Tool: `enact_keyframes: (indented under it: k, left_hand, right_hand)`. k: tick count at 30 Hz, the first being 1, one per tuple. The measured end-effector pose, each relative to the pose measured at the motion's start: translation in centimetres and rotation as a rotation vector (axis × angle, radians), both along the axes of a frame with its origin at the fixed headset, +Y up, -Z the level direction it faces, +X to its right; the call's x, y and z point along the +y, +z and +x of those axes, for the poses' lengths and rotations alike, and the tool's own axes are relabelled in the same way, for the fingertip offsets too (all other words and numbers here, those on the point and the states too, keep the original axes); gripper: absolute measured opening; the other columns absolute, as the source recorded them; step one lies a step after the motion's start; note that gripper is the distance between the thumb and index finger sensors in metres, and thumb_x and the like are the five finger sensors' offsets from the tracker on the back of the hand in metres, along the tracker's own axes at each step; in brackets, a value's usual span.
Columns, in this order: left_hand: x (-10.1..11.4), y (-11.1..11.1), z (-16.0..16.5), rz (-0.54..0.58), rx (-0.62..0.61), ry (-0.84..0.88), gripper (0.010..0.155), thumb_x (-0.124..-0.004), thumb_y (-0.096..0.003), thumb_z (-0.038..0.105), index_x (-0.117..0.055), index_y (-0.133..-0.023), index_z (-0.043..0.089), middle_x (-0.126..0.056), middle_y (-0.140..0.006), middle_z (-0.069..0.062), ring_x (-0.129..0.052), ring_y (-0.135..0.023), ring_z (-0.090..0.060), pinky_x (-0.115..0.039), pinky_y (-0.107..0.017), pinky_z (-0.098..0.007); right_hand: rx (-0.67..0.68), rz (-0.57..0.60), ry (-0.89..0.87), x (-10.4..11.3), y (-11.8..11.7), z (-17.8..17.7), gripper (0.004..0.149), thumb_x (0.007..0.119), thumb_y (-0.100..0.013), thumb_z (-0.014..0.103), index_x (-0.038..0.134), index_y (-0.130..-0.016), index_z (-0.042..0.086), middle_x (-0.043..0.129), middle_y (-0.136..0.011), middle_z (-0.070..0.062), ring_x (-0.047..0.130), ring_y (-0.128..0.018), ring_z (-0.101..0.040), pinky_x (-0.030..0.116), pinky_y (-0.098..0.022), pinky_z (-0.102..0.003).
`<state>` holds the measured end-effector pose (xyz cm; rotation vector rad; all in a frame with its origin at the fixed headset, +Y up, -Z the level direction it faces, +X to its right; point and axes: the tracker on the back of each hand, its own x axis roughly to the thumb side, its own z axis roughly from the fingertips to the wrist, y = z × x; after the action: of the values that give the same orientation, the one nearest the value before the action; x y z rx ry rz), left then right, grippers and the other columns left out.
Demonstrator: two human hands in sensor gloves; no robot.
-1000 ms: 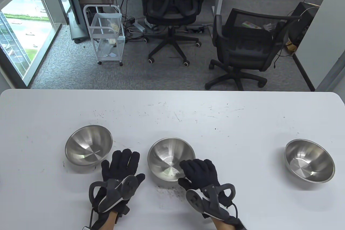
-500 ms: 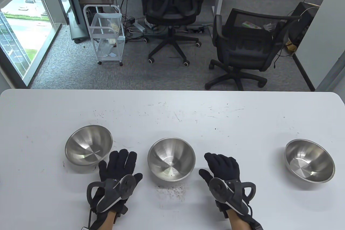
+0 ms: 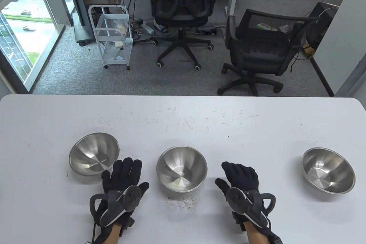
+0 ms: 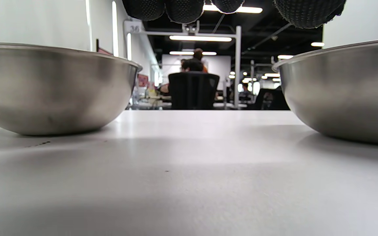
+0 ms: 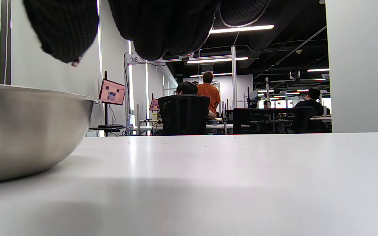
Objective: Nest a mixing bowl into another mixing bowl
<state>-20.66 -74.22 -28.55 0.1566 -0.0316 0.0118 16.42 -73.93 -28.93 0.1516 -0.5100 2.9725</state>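
Note:
Three steel mixing bowls stand upright and apart on the white table (image 3: 183, 118): a left bowl (image 3: 93, 154), a middle bowl (image 3: 181, 168) and a right bowl (image 3: 328, 170). My left hand (image 3: 123, 174) lies flat on the table between the left and middle bowls, fingers stretched out, holding nothing. My right hand (image 3: 238, 175) lies flat just right of the middle bowl, also empty. The left wrist view shows the left bowl (image 4: 51, 88) and the middle bowl (image 4: 343, 91) from the side. The right wrist view shows the middle bowl (image 5: 28, 127).
Dark specks (image 3: 183, 202) lie on the table in front of the middle bowl. Beyond the far table edge stand two office chairs (image 3: 183, 12) and a white cart (image 3: 114, 38).
My right hand has left the middle bowl's rim and moved right, down onto the table. My left hand has drifted slightly left and toward me.

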Motion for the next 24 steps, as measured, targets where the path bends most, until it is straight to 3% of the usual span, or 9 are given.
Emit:
enact_keyframes:
  k: [13, 24]
  left_hand:
    - [0.6, -0.6, -3.8, 0.086, 0.249, -0.069, 0.075, -0.077, -0.0495, 0.058, -0.057, -0.116, 0.03, -0.07, -0.12, -0.002, -0.066, -0.112, -0.035, -0.049, -0.076, -0.07]
    - [-0.2, -1.8, -6.5, 0.027, 0.369, -0.063, 0.059, -0.077, -0.0528, 0.052, -0.072, -0.109, 0.034, -0.087, -0.11, 0.002, -0.08, -0.104, -0.031, -0.052, -0.077, -0.067]
  right_hand:
    - [0.03, 0.005, -0.043, 0.0, 0.3, -0.2, 0.062, 0.088, -0.037, 0.056, 0.077, -0.093, 0.032, 0.092, -0.09, 0.008, 0.09, -0.085, -0.021, 0.066, -0.07, -0.053]
    - [0.046, 0.001, -0.065, -0.1, 0.5, -0.3, 0.061, 0.088, -0.037, 0.056, 0.078, -0.092, 0.032, 0.093, -0.089, 0.008, 0.091, -0.084, -0.021, 0.066, -0.07, -0.053]
